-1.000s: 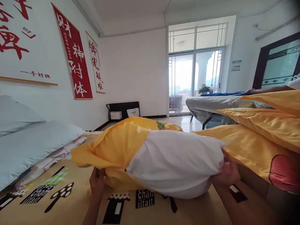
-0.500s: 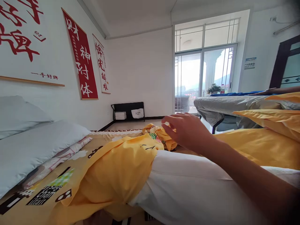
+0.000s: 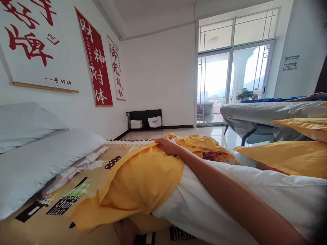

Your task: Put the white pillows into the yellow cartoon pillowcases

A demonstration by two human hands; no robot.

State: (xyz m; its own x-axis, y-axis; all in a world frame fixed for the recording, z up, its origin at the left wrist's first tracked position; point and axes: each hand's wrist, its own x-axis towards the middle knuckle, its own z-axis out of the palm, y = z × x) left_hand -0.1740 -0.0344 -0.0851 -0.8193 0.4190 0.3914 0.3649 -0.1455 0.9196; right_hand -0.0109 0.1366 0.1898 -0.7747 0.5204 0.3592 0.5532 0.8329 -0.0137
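Note:
A white pillow (image 3: 230,200) lies across the bed in front of me, its left end inside a yellow pillowcase (image 3: 138,180). My right arm stretches over the pillow. My right hand (image 3: 165,144) is closed on the far bunched end of the yellow pillowcase. My left hand (image 3: 125,232) shows only partly at the bottom edge, tucked under the near hem of the pillowcase with its fingers hidden.
Grey pillows (image 3: 38,160) are stacked at the left on the patterned sheet (image 3: 61,204). More yellow pillows (image 3: 288,156) lie at the right. Beyond stands a grey-covered bed (image 3: 265,112), with another person's arm (image 3: 310,98) on it. Red banners hang on the left wall.
My right hand left the pillow's near end, reached over it and came down on the pillowcase's far end. The pillow sank lower and nearer to me.

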